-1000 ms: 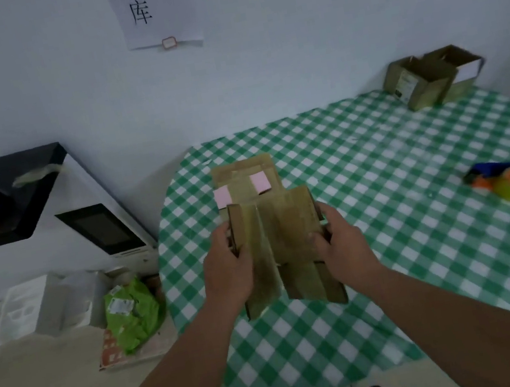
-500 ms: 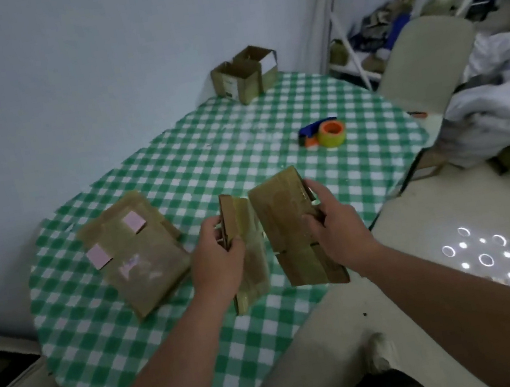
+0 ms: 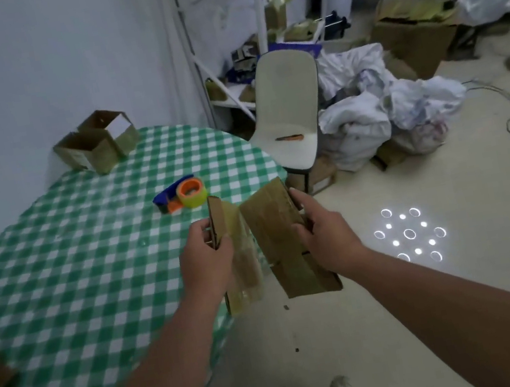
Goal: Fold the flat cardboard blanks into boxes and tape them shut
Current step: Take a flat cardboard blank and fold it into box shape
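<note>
Held in the air over the near right edge of the green-checked bench (image 3: pixel 74 274), the brown flat cardboard blank (image 3: pixel 271 241) is pinched at opposite edges by the left hand (image 3: pixel 206 264) and right hand (image 3: pixel 325 235), seemingly to spread it into a tube.

tape dispenser (image 3: pixel 181 194) ahead on table, open boxes (image 3: pixel 96 141) far back

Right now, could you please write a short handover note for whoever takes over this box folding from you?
Left hand grips the left panel of the cardboard blank; right hand grips its right panel.
The blank is held in the air at the edge of the table, partly opened, untaped.
The tape dispenser lies on the table just beyond it.
Two open boxes stand at the far edge by the wall.
Left to do: finish opening this blank, fold its flaps, tape it shut.
</note>
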